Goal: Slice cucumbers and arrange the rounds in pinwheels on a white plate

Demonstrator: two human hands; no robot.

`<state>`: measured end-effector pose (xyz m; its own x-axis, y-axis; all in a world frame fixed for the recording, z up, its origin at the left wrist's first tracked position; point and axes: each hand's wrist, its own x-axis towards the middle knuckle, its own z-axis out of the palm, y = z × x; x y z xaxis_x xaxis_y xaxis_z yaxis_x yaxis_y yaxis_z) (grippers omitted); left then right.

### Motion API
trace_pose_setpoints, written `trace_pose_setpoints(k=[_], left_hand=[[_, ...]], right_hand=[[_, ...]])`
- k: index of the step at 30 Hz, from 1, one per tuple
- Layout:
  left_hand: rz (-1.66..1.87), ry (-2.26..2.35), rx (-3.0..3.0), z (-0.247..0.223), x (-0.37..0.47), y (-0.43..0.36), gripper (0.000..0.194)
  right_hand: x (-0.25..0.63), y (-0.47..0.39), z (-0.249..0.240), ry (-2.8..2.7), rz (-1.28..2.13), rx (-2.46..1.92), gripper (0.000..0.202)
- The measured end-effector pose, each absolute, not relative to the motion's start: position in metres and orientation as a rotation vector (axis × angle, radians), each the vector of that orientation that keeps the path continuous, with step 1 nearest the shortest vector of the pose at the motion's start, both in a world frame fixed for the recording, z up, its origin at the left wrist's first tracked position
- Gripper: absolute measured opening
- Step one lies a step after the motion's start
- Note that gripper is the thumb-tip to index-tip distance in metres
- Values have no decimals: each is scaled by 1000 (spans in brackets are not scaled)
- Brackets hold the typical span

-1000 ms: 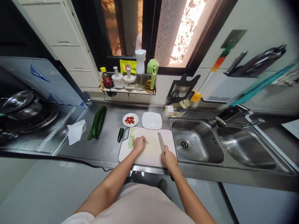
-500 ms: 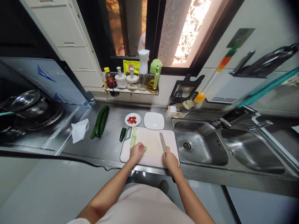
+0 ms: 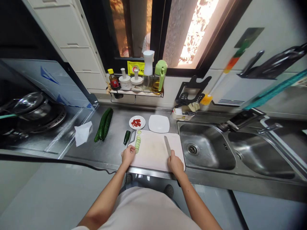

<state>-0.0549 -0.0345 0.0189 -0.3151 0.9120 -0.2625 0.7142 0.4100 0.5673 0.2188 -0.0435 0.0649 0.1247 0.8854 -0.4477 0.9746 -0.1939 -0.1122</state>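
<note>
Gripping the knife [image 3: 167, 144] in the right hand [image 3: 175, 164] above the cutting board [image 3: 153, 156], risked a cut from careless reaching across with the left hand [image 3: 128, 156]. Bunched the latter narrowly beside the cucumber slices [image 3: 137, 143] at the left end, could not tell whether pinching 1; might have skewed the row by brushing it

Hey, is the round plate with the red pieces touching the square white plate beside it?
Apart. The head view shows a narrow strip of steel counter between the round plate and the square white plate.
</note>
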Motion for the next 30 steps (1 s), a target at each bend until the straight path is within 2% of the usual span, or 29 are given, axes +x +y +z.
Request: trace_pose_setpoints(k=[8,14,20,26,30], left_hand=[[353,2168,1429,18,-56,-35,12],[405,2198,1466,20,-54,-31,17],[464,2223,1453,32,-45,7,25],[339,2270,1585,36,-39,53,37],[252,2273,1729,32,-36,69,37]], right_hand=[[219,-44,64,1836,-639,2187,34],[218,-44,67,1840,-633,2185,34],[218,-43,68,1839,-638,2169,32],[219,-44,66,1840,-620,2178,32],[218,-45,66,1840,-606,2172,33]])
